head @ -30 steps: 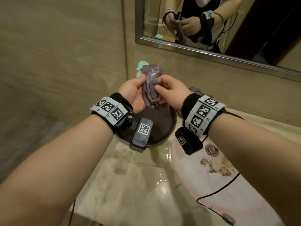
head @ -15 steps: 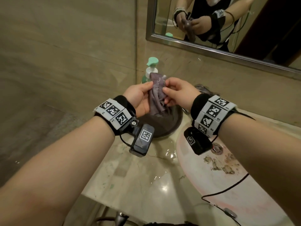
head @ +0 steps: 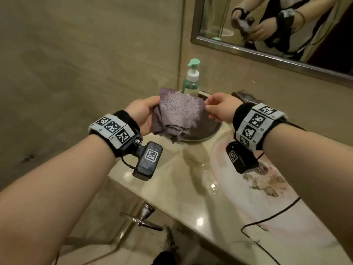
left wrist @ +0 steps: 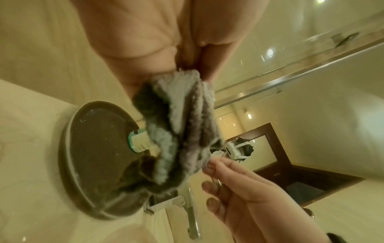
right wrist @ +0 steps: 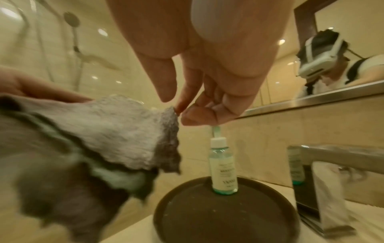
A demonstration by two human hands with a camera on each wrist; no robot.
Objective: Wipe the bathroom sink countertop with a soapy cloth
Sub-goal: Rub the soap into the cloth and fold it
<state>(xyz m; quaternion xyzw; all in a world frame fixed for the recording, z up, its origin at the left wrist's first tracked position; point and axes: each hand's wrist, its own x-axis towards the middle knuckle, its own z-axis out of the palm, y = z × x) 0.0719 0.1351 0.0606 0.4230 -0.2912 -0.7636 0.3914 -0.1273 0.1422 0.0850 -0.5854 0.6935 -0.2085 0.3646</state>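
Where a second ago you wrung the cloth (head: 176, 113) into a tight twist, your hands have drawn apart and spread it, so it looks ready for wiping. Damp, fuzzy and purple, it hangs over the tray (head: 210, 131), soap bottle (head: 191, 81) at 12 o'clock. Left hand (head: 142, 115) fingers grip it; right hand (head: 219, 109) fingers pinch one corner. Below, the surface (head: 172, 188) glistens wet.

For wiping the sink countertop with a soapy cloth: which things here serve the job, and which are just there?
Part of the job:
- purple terry cloth, gripped by the left hand, its corner pinched by the right hand
- green pump soap bottle
- beige marble countertop

Just there:
- dark round tray under the bottle
- steel-framed wall mirror
- chrome faucet
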